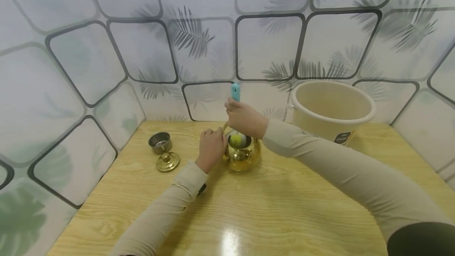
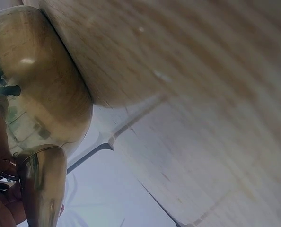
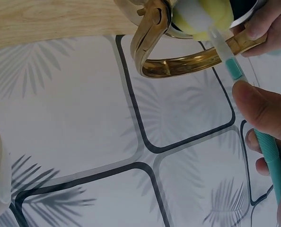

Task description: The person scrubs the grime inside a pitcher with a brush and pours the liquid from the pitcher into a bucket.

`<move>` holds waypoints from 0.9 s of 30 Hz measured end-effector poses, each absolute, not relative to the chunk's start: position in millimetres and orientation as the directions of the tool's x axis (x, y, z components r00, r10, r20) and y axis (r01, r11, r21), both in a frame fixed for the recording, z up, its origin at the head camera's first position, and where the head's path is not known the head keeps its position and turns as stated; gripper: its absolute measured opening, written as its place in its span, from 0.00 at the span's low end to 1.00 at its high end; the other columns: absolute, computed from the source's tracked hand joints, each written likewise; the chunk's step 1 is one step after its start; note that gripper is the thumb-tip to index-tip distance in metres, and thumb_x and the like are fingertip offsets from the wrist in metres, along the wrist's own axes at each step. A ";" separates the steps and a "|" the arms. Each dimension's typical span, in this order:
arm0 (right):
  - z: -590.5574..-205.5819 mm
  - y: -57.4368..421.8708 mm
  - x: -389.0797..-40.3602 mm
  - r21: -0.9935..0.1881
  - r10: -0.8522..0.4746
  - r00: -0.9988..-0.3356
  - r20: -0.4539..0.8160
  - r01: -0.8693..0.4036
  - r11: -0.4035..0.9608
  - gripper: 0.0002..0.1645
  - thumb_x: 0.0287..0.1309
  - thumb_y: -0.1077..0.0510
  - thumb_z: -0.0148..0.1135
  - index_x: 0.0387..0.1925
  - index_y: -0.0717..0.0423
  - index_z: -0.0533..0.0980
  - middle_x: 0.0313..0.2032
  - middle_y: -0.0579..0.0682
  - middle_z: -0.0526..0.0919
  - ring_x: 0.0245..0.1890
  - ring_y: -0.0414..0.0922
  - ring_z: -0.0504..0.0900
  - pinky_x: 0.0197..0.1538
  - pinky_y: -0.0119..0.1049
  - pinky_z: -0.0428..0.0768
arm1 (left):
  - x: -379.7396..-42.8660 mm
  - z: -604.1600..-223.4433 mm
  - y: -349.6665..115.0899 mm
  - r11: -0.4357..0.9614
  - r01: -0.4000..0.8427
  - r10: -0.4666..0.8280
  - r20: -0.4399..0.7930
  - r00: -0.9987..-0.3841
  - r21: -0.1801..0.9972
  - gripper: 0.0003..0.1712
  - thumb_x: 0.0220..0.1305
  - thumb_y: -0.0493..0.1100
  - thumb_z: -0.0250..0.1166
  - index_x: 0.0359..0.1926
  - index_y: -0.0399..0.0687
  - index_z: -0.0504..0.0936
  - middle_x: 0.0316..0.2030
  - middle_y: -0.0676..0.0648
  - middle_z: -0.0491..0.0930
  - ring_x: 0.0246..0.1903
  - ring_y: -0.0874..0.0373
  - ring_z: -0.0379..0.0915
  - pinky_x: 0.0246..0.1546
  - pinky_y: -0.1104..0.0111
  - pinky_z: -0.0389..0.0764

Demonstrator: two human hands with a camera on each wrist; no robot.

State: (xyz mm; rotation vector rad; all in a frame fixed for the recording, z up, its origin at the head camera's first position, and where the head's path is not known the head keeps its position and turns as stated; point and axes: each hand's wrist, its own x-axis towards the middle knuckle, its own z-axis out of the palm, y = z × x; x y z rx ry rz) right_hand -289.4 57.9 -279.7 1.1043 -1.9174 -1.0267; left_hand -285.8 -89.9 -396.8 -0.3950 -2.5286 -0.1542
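A shiny golden teapot (image 1: pixel 241 163) stands lidless on the table. My left hand (image 1: pixel 212 145) grips it at its left side, fingers by the handle (image 3: pixel 185 66); in the left wrist view the fingers lie behind the tapering spout (image 2: pixel 45 187). With my right hand (image 1: pixel 245 118) I hold a sponge brush by its teal handle (image 3: pixel 270 158), thumb on top and fingers curled around it. The brush points down, and its yellow and white sponge head (image 1: pixel 236 140) sits in the teapot's mouth. The lower part of the sponge is hidden inside.
Left of the teapot lie a metal strainer cup (image 1: pixel 160 144) and the golden lid (image 1: pixel 168 162) with its knob up. A large cream bucket (image 1: pixel 309 119) stands at the back right, partly behind my right sleeve. A patterned wall (image 1: pixel 270 46) closes off the table's back.
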 end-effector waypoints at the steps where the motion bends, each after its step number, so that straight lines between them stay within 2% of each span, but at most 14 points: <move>1: -280.1 58.7 -289.4 0.877 -0.901 -0.397 0.173 -0.354 0.324 0.05 0.50 0.60 0.66 0.28 0.47 0.85 0.37 0.47 0.87 0.47 0.45 0.72 0.59 0.40 0.56 | -285.8 -397.0 -89.9 0.950 0.312 0.247 0.559 -0.791 0.022 0.12 0.67 0.44 0.51 0.30 0.41 0.74 0.23 0.45 0.83 0.31 0.47 0.77 0.42 0.57 0.76; 6: -279.9 64.2 -286.7 0.871 -0.898 -0.399 0.185 -0.358 0.338 0.04 0.48 0.59 0.67 0.25 0.46 0.84 0.35 0.46 0.87 0.47 0.44 0.73 0.60 0.40 0.56 | -285.4 -397.7 -90.0 0.951 0.309 0.252 0.577 -0.777 0.000 0.12 0.67 0.44 0.51 0.29 0.42 0.72 0.22 0.45 0.82 0.30 0.47 0.76 0.41 0.57 0.75; 15: -269.9 67.8 -275.0 0.837 -0.865 -0.472 0.170 -0.394 0.380 0.05 0.50 0.58 0.65 0.23 0.46 0.84 0.32 0.45 0.87 0.44 0.43 0.74 0.60 0.40 0.55 | -284.1 -395.9 -89.4 0.956 0.293 0.247 0.590 -0.769 -0.019 0.13 0.67 0.45 0.49 0.28 0.43 0.71 0.22 0.46 0.82 0.30 0.48 0.75 0.38 0.59 0.73; 21: -261.5 63.6 -266.8 0.768 -0.842 -0.533 0.085 -0.504 0.396 0.05 0.52 0.60 0.64 0.24 0.48 0.83 0.32 0.45 0.86 0.46 0.44 0.74 0.65 0.41 0.57 | -283.9 -395.1 -89.4 0.955 0.296 0.244 0.586 -0.772 -0.008 0.11 0.66 0.44 0.51 0.28 0.43 0.71 0.22 0.46 0.82 0.30 0.48 0.75 0.40 0.58 0.74; 27: -261.1 60.8 -263.9 0.733 -0.846 -0.524 0.098 -0.537 0.417 0.08 0.53 0.62 0.64 0.21 0.49 0.82 0.30 0.45 0.85 0.45 0.44 0.74 0.65 0.41 0.60 | -283.8 -395.9 -89.7 0.952 0.306 0.243 0.571 -0.784 0.016 0.11 0.66 0.43 0.52 0.28 0.43 0.71 0.22 0.45 0.82 0.31 0.47 0.75 0.42 0.57 0.75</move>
